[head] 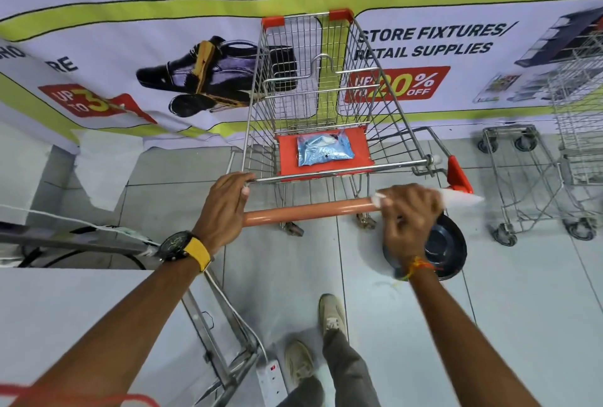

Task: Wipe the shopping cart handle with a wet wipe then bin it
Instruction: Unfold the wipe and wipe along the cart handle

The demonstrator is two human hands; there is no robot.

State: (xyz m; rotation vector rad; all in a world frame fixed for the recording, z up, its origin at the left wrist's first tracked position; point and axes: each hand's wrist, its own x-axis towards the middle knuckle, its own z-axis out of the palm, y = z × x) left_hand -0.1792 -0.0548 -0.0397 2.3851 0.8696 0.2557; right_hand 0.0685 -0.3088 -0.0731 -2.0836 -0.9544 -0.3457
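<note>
A wire shopping cart [261, 86] stands in front of me against a printed banner. Its orange handle bar [310, 210] runs across the middle of the view. My left hand [225, 207] grips the handle's left end. My right hand [409, 214] is wrapped over the right part of the handle with a white wet wipe [461, 199] pressed on the bar; the wipe sticks out blurred to the right. A blue wet wipe pack [324, 148] lies on the cart's orange seat flap [287, 158]. A dark round bin [447, 246] sits on the floor under my right hand.
A second wire trolley [535, 184] stands at the right. A white counter [81, 315] with metal legs is at the left, and a white power strip [272, 380] lies on the tiled floor by my shoes [331, 312].
</note>
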